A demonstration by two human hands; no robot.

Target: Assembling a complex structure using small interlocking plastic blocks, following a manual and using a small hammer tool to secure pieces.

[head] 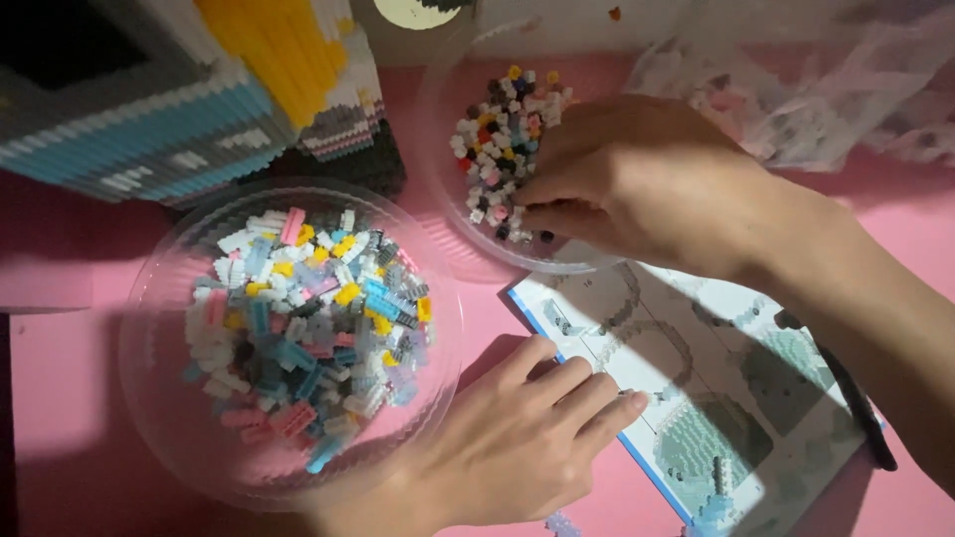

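R hand (637,184) reaches into the far clear bowl (438,129), fingertips pinched on a small brick among the tiny mixed bricks (502,129), while L hand (517,438) lies open & flat, steadying the instruction sheet (716,398) beside the 2nd bowl (149,398).

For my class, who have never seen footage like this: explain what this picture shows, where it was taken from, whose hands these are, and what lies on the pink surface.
This is one picture from a camera worn on a person's head, looking down at their own bare hands; there is no machine. The right hand reaches into a small clear bowl of tiny mixed-colour bricks, fingertips pinching among them; whether it holds one cannot be seen. The left hand rests flat on the pink table, touching the edge of an instruction sheet. A larger bowl holds bigger bricks. A partly built brick model stands at the top left, plastic bags at the top right.
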